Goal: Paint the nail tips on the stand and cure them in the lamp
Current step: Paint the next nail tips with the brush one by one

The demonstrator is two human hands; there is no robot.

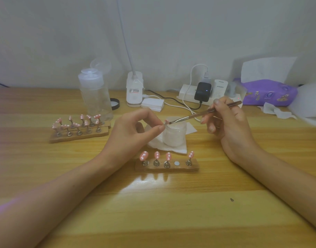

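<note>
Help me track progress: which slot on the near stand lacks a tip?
The fourth slot from the left: a bare disc; the other four carry pink dotted tips.

Dim, soft overall; glare patch on table (153, 187) below centre; purple cast at left edge; wide-angle bending.

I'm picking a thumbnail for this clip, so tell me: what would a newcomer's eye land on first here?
First the hands at the centre: the left hand pinches a pink nail tip while the right hand holds a thin brush at it, by a white jar. Next, the wooden stand just in front, with four white-dotted tips and one bare slot. Then the purple tissue pack, back right.
</note>
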